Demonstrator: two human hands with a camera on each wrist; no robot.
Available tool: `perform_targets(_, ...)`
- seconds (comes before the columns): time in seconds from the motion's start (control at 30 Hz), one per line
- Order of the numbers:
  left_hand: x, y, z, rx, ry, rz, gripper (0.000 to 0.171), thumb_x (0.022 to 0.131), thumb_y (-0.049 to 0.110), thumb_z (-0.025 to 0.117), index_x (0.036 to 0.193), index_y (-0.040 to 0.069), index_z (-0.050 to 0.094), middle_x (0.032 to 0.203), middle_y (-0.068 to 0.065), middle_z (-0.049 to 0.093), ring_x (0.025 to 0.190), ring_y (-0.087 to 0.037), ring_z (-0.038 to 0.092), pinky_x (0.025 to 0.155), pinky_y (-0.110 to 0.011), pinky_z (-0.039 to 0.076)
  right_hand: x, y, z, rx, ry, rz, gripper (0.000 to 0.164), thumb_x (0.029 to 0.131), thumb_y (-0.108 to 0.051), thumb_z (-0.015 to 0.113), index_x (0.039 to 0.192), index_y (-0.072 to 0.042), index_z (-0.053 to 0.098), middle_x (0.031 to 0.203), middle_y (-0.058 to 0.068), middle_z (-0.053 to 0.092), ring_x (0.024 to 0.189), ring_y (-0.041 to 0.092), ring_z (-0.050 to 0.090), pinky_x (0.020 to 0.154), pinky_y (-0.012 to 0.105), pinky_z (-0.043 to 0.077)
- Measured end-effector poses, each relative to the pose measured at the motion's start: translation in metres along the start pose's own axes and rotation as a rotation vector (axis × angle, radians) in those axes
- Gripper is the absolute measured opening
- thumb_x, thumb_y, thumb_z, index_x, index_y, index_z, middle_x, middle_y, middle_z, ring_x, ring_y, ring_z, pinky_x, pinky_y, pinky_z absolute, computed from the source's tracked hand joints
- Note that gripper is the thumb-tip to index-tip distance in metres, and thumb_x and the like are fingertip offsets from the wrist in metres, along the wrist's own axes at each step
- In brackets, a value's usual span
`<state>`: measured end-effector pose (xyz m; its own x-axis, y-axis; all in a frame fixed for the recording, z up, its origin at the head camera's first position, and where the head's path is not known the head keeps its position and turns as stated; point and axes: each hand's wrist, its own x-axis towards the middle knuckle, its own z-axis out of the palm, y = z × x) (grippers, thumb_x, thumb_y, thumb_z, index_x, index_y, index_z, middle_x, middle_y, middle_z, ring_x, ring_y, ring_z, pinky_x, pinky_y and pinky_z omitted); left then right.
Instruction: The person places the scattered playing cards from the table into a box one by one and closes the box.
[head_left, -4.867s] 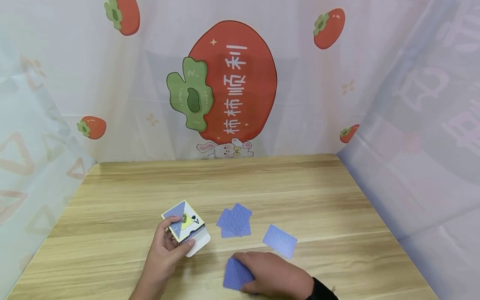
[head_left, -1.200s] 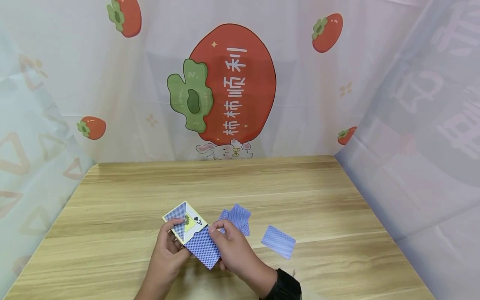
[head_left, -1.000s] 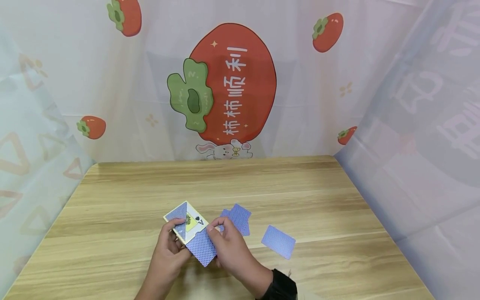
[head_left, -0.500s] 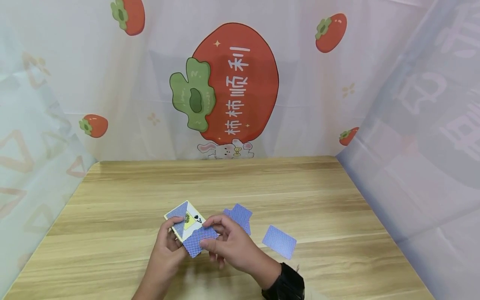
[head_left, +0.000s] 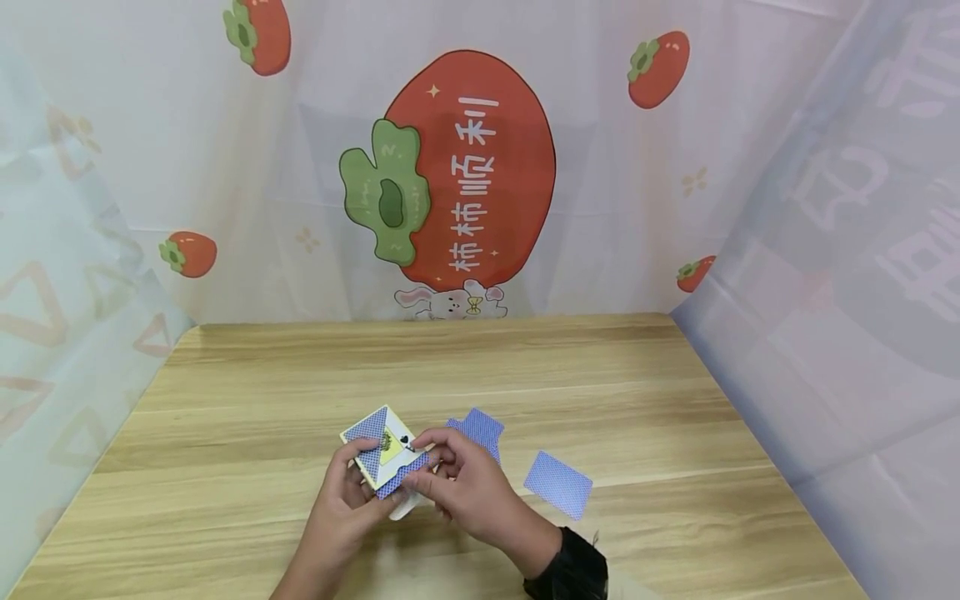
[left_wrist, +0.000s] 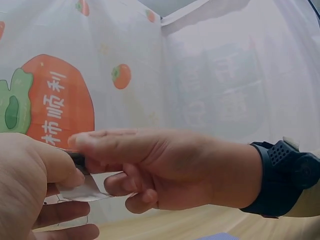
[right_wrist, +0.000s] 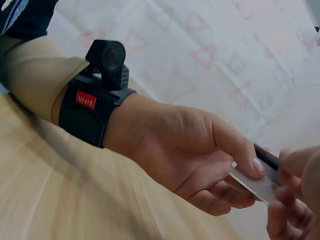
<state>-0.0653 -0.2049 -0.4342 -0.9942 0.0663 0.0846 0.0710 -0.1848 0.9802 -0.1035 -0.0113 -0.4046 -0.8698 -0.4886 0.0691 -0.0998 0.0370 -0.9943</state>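
My left hand point(head_left: 337, 508) grips a card box point(head_left: 392, 450) with an ace of spades printed on its face, fingers over the front and thumb near the lower edge. Blue-backed playing cards point(head_left: 397, 481) stick a little way out of its mouth. My right hand point(head_left: 476, 492) holds these cards at the mouth, thumb on their outer end and index finger at the box's right corner. Below them hangs the box's white flap point(head_left: 405, 506). The left wrist view shows the flap point(left_wrist: 82, 192) between both hands; the right wrist view shows it under the left thumb point(right_wrist: 252, 167).
Behind my right hand lie several overlapping blue-backed cards point(head_left: 482, 427), partly hidden by it. One more card point(head_left: 558, 485) lies face down to the right. The wooden table point(head_left: 225, 375) ends at printed cloth walls point(head_left: 600, 250).
The cards gathered from the table's front are now mostly inside the box; they stuck out much further one second ago. The right thumb has moved with them towards the mouth. The white flap shows again.
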Motion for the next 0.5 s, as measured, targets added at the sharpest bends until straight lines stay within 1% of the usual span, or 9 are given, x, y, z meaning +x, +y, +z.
perform_targets(0.07,0.0000,-0.0001,0.0009,-0.004,-0.013,0.001,0.066,0.087,-0.012,0.066,0.140,0.005,0.030,0.130,-0.019,0.052,0.106,-0.017,0.066,0.083,-0.028,0.060,0.0008,0.0011,0.0007,-0.081,0.068,-0.016,0.030,0.093,-0.018,0.075,0.120,-0.013,0.061,0.088,0.001,0.064,0.058,0.002,0.047,0.047,0.014,0.040)
perform_targets(0.13,-0.0001,0.0005,0.0017,-0.001,-0.006,-0.004,0.066,0.087,-0.012,0.067,0.140,0.005,0.031,0.129,-0.020,0.051,0.104,-0.018,0.066,0.082,-0.029,0.060,0.0017,0.0020,0.0010,-0.149,0.121,-0.038,0.027,0.093,-0.018,0.075,0.116,-0.014,0.063,0.087,0.000,0.064,0.058,0.001,0.046,0.048,0.013,0.038)
perform_targets(0.2,-0.0003,0.0015,0.0021,0.005,0.003,-0.010,0.065,0.087,-0.012,0.067,0.140,0.005,0.032,0.129,-0.020,0.051,0.104,-0.019,0.065,0.082,-0.029,0.061,0.0026,0.0026,0.0009,-0.179,0.150,-0.052,0.025,0.092,-0.016,0.076,0.114,-0.013,0.064,0.085,-0.001,0.063,0.058,0.001,0.046,0.049,0.013,0.037)
perform_targets(0.33,-0.0009,0.0028,0.0019,0.012,0.003,-0.008,0.065,0.087,-0.012,0.067,0.140,0.005,0.032,0.130,-0.021,0.049,0.104,-0.019,0.066,0.081,-0.030,0.061,0.0033,0.0030,0.0006,-0.193,0.165,-0.046,0.025,0.091,-0.016,0.077,0.113,-0.015,0.065,0.082,-0.002,0.060,0.058,0.002,0.046,0.048,0.013,0.037)
perform_targets(0.43,-0.0012,0.0030,0.0015,0.005,-0.005,0.002,0.066,0.087,-0.013,0.065,0.140,0.004,0.030,0.134,-0.025,0.044,0.108,-0.018,0.065,0.083,-0.030,0.061,0.0043,0.0042,0.0014,-0.211,0.164,-0.045,0.026,0.091,-0.019,0.078,0.114,-0.015,0.067,0.082,-0.003,0.058,0.059,0.002,0.045,0.049,0.013,0.036)
perform_targets(0.5,-0.0018,0.0031,0.0014,0.001,-0.004,-0.004,0.067,0.087,-0.013,0.066,0.140,0.004,0.030,0.136,-0.027,0.040,0.110,-0.018,0.065,0.083,-0.030,0.061,0.0047,0.0055,0.0029,-0.238,0.155,-0.051,0.026,0.090,-0.023,0.078,0.114,-0.016,0.069,0.082,-0.004,0.057,0.060,0.002,0.045,0.050,0.013,0.037)
